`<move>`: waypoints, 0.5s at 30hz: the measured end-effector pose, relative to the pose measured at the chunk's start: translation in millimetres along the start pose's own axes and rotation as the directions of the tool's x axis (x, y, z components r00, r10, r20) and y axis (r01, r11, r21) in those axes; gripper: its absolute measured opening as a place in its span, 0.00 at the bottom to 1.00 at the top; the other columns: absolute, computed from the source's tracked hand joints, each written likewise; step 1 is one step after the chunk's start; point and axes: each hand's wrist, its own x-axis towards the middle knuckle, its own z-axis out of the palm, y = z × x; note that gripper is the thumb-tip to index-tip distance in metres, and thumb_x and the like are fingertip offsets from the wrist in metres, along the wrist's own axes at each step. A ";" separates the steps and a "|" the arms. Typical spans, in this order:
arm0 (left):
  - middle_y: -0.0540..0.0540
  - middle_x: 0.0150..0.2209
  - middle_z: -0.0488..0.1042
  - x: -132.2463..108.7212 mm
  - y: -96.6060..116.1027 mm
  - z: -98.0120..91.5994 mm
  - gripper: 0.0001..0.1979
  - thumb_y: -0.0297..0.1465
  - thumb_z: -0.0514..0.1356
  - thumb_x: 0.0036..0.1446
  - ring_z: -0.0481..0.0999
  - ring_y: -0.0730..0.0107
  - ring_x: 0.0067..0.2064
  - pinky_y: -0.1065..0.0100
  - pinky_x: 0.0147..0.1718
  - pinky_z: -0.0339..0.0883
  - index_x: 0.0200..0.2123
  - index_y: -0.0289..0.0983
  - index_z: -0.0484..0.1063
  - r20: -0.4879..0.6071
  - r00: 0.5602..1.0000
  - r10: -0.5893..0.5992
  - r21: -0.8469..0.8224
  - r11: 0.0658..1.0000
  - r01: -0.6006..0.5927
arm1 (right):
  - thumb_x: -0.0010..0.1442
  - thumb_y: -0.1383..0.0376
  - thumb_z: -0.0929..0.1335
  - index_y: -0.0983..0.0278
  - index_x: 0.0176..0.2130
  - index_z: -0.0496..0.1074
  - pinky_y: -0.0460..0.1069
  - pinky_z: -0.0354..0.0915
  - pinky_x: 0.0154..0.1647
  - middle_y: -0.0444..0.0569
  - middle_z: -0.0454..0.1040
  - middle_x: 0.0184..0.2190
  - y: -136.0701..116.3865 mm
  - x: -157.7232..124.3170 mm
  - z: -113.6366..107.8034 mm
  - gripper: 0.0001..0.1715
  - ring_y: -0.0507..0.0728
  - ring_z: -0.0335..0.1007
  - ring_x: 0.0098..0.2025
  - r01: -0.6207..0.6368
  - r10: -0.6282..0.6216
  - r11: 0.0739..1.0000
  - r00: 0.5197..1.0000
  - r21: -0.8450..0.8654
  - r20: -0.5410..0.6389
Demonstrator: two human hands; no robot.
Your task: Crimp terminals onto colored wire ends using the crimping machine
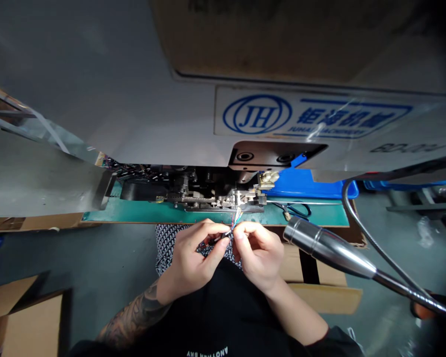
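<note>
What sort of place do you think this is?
Probably a factory: a grey machine housing with a blue JH logo, a metal mechanism on a green base, and thin multicoloured wires between left and right hands.

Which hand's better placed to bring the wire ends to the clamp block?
Probably the right hand: its fingertips sit against the fanned coloured wire ends, below the metal clamp block. The left hand seems to pinch the dark cable further back.

Light: I see a dim scene, with the hands [258, 255] brightest.
Glare: I get streaks on the machine label [314, 113] and lamp head [329, 253].
Edges: I see fisheye bending and dark corners.
Focus: the hands look sharp.
</note>
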 end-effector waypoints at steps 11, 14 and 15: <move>0.50 0.34 0.81 -1.8 0.2 0.1 0.06 0.23 0.66 0.66 0.79 0.73 0.33 0.71 0.35 0.74 0.44 0.37 0.80 0.009 1.000 -0.010 -0.010 1.000 0.010 | 0.72 0.70 0.70 0.61 0.34 0.76 0.47 0.64 0.20 0.40 0.74 0.22 1.5 1.9 -3.8 0.13 0.50 0.67 0.20 0.094 -0.094 0.990 0.996 -0.108 -0.002; 0.50 0.33 0.81 -2.0 0.3 -0.2 0.06 0.24 0.67 0.65 0.79 0.73 0.32 0.71 0.34 0.74 0.44 0.37 0.80 0.002 0.999 -0.034 -0.006 0.999 0.034 | 0.72 0.71 0.70 0.61 0.33 0.76 0.46 0.65 0.20 0.40 0.74 0.23 2.1 2.4 -3.8 0.13 0.50 0.68 0.20 0.102 -0.103 0.990 0.995 -0.099 -0.003; 0.51 0.33 0.81 -1.9 0.5 -0.3 0.06 0.24 0.68 0.65 0.79 0.73 0.31 0.71 0.34 0.74 0.44 0.37 0.80 -0.001 0.999 -0.041 -0.001 0.999 0.041 | 0.72 0.71 0.71 0.61 0.35 0.77 0.46 0.64 0.20 0.40 0.74 0.23 2.3 2.3 -3.5 0.12 0.49 0.68 0.19 0.094 -0.095 0.993 0.996 -0.073 -0.003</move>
